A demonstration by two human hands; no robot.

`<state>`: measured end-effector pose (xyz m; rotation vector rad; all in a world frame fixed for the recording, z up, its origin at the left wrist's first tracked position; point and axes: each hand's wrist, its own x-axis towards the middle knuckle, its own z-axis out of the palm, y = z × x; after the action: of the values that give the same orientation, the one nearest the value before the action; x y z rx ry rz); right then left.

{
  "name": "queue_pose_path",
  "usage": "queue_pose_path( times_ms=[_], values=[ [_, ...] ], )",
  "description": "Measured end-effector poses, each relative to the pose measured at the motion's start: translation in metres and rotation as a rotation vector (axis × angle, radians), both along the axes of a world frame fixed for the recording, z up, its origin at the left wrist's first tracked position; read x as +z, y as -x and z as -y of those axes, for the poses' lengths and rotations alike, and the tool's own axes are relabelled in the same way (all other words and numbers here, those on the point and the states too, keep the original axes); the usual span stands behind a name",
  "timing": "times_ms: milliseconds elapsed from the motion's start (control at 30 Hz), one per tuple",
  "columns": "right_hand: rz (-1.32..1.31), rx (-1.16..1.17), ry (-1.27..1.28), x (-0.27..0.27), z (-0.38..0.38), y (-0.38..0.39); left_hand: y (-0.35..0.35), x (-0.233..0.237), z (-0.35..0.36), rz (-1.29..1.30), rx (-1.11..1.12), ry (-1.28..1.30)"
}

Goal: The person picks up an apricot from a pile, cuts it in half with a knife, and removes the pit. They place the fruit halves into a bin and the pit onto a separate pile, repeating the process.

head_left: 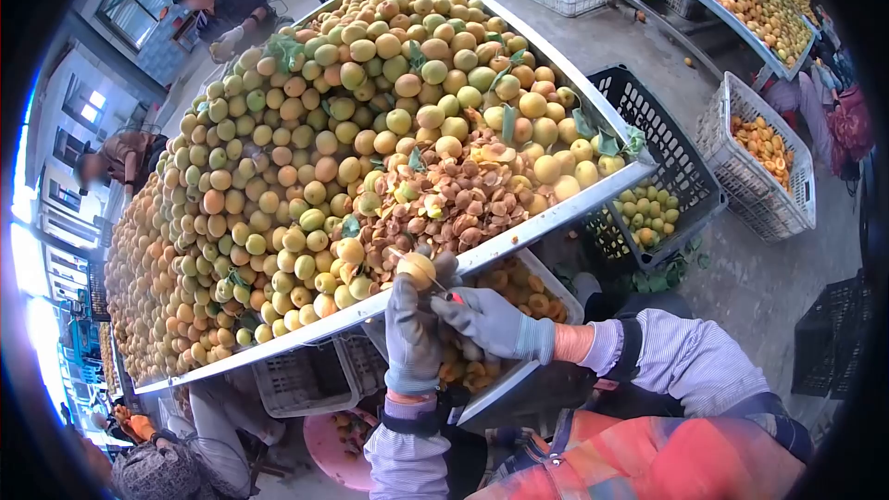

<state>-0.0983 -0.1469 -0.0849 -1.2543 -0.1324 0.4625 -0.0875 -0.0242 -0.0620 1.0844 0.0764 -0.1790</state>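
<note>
My left hand [413, 333], in a grey glove, holds a yellow-orange apricot [416, 270] just over the table's near metal edge [519, 239]. Close on its right, my right hand [482, 317], also gloved, is closed around a small tool with a red part [454, 297]; the tool's far end meets the apricot. Beyond both hands lies a heap of brown pits [463, 199], and around that heap whole green and orange apricots [319, 143] are piled. Below my hands, a crate of split apricots [528, 292] is partly hidden by my right arm.
A black crate [690, 167] with green fruit stands right of the table. Farther right is a white crate [718, 134] of orange halves. A pink basin [324, 444] and a grey crate [301, 384] sit below. Co-workers are at the left [130, 157] and far side [227, 9].
</note>
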Motion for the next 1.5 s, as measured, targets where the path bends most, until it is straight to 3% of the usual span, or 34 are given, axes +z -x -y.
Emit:
queue_pose_path(
  times_ms=[67,167,233,367,433,600,667,700,800,867,1000,1067,1133,1200,1233,1267,1300,1367,1433,1500],
  values=[
    [-0.252,0.182,0.105,0.040,0.014,-0.005,-0.002,0.013,0.008,0.147,0.074,-0.083],
    [-0.283,0.221,0.127,0.045,0.015,-0.005,-0.005,0.012,-0.001,0.169,0.052,-0.098],
    [-0.212,0.160,0.055,0.036,0.009,0.000,-0.003,0.007,-0.003,0.166,0.045,-0.137],
    [-0.077,0.075,0.038,-0.006,-0.001,-0.001,0.002,-0.006,0.004,-0.077,0.078,0.079],
    [-0.051,0.043,0.051,-0.006,-0.004,0.002,0.001,-0.010,0.001,-0.167,-0.046,0.145],
    [-0.064,-0.024,-0.007,0.017,0.003,-0.002,-0.002,-0.003,0.010,-0.072,0.026,0.027],
    [-0.242,0.127,0.075,0.030,0.012,-0.003,0.001,0.005,0.015,0.120,0.130,-0.269],
    [-0.245,0.130,0.075,0.027,0.011,-0.003,0.001,0.007,0.014,0.117,0.133,-0.269],
    [-0.108,0.105,0.109,0.009,0.006,0.000,0.002,0.004,0.007,0.131,0.075,-0.364],
    [0.076,-0.022,0.154,-0.003,0.000,0.004,0.001,-0.007,0.004,-0.106,-0.002,0.084],
    [0.142,-0.017,0.220,-0.008,0.001,-0.001,-0.003,-0.005,0.010,-0.077,0.093,-0.080],
    [-0.051,0.027,0.087,0.006,0.004,-0.001,-0.001,0.002,0.009,0.002,0.068,-0.188],
    [-0.068,0.054,0.077,0.012,0.005,0.001,-0.003,0.004,0.005,0.090,0.048,-0.296],
    [-0.076,0.093,0.072,0.023,0.008,0.002,-0.009,-0.005,-0.001,0.074,0.146,0.020],
    [-0.073,0.005,-0.015,0.031,0.011,0.003,-0.012,-0.006,-0.006,0.154,0.120,0.171],
    [-0.071,-0.082,-0.103,0.036,0.014,0.003,-0.012,-0.005,-0.011,0.167,0.162,-0.001],
    [0.091,-0.234,-0.227,0.031,0.015,0.002,-0.010,-0.002,-0.013,0.174,0.202,-0.172],
    [-0.241,-0.071,0.072,0.056,0.038,-0.019,-0.004,0.012,-0.003,0.221,0.166,-0.226],
    [-0.237,-0.051,0.165,0.043,0.045,-0.031,0.000,0.014,0.013,0.266,0.110,-0.270],
    [0.178,-0.028,0.395,0.026,0.047,-0.038,0.004,0.011,0.024,0.475,0.151,-0.314]
  ],
)
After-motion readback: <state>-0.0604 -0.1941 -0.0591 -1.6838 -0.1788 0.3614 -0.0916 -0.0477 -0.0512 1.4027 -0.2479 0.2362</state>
